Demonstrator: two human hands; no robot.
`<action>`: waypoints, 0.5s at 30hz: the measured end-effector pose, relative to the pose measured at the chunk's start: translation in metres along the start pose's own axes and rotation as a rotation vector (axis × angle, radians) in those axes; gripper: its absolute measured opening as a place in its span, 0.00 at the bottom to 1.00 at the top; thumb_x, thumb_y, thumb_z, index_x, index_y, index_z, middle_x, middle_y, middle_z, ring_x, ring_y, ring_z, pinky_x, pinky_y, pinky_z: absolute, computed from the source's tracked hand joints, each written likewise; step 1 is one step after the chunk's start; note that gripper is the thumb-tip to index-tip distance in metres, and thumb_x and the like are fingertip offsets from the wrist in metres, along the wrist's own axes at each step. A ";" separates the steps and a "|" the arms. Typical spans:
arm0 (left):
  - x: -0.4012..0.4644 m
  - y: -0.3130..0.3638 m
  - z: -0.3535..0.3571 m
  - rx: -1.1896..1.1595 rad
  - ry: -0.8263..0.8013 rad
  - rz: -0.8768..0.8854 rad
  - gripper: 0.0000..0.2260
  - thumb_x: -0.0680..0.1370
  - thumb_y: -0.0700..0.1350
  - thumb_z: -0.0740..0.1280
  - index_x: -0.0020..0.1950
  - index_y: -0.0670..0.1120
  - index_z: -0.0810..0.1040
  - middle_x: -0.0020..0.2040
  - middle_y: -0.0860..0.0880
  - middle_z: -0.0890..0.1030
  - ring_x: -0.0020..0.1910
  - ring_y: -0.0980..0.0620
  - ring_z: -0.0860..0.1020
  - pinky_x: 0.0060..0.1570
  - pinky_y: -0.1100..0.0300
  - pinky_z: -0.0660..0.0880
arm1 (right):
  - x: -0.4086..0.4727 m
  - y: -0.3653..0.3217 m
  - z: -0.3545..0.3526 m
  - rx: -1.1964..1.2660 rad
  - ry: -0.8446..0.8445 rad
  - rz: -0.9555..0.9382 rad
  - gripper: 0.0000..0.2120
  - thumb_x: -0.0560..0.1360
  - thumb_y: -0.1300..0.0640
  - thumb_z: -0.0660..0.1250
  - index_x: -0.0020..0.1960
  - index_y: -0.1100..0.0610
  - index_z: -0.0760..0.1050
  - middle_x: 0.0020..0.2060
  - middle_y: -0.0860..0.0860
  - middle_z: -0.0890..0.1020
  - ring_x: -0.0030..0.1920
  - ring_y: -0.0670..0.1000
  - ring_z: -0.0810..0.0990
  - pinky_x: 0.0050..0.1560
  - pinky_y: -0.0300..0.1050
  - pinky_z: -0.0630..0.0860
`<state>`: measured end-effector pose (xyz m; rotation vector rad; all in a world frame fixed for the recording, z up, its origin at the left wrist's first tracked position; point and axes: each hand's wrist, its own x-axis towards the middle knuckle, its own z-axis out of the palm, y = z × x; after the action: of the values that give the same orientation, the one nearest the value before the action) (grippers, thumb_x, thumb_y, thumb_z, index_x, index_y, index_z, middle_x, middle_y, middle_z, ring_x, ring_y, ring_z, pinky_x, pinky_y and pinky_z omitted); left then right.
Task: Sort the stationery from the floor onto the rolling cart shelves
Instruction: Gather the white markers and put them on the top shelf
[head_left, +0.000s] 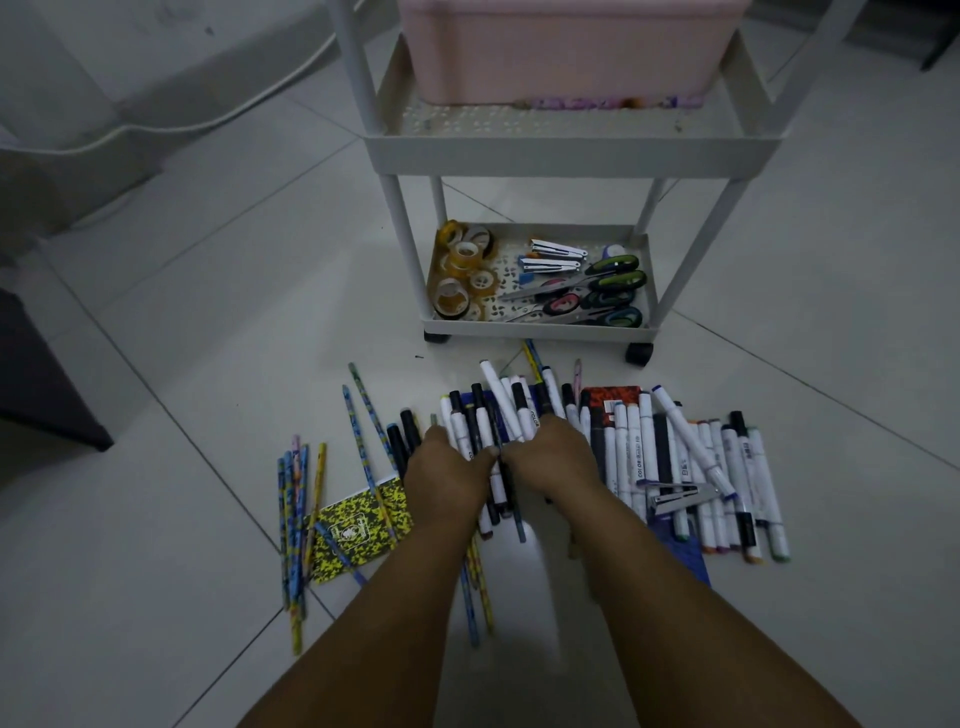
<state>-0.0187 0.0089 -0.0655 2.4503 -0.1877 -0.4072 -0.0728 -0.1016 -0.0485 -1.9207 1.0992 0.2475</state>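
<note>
Both my hands are down on a heap of white and black markers (493, 415) on the tiled floor. My left hand (447, 467) and my right hand (553, 457) curl round a bundle of these markers from either side, thumbs nearly meeting. More markers (722, 467) lie to the right with a stapler (680, 496) on top. Patterned pencils (296, 519) and a yellow-black notebook (358, 525) lie to the left. The white rolling cart (571, 150) stands just beyond. Its bottom shelf (535, 330) holds tape rolls (460, 270), staplers (553, 257) and scissors (592, 296).
A pink bin (566, 47) fills the cart's middle shelf. A red-black notebook (610, 397) lies under the markers, a blue one (685, 556) beside my right forearm. Dark furniture (36, 384) stands at the left; a white cable (156, 124) runs along the floor behind.
</note>
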 end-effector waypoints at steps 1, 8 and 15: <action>0.000 0.001 0.002 0.016 -0.004 -0.018 0.22 0.69 0.57 0.74 0.43 0.42 0.70 0.38 0.46 0.74 0.38 0.47 0.75 0.27 0.58 0.60 | 0.001 0.001 -0.001 0.051 -0.012 0.013 0.15 0.73 0.51 0.69 0.55 0.59 0.73 0.47 0.52 0.78 0.45 0.52 0.78 0.43 0.44 0.76; 0.002 0.011 0.010 0.108 -0.066 -0.071 0.31 0.65 0.58 0.76 0.57 0.39 0.73 0.55 0.40 0.74 0.51 0.42 0.76 0.47 0.54 0.76 | 0.001 0.009 -0.015 0.280 0.002 0.050 0.10 0.71 0.57 0.66 0.50 0.60 0.75 0.43 0.56 0.80 0.42 0.56 0.80 0.42 0.50 0.79; -0.008 0.009 0.016 -0.037 -0.060 -0.077 0.22 0.71 0.47 0.72 0.59 0.37 0.71 0.53 0.39 0.76 0.50 0.42 0.77 0.43 0.57 0.73 | 0.000 0.015 -0.020 0.347 -0.004 0.058 0.18 0.62 0.49 0.63 0.49 0.55 0.76 0.44 0.55 0.82 0.45 0.58 0.82 0.48 0.58 0.81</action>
<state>-0.0325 -0.0059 -0.0701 2.4165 -0.1110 -0.5134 -0.0897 -0.1203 -0.0456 -1.5814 1.1165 0.0847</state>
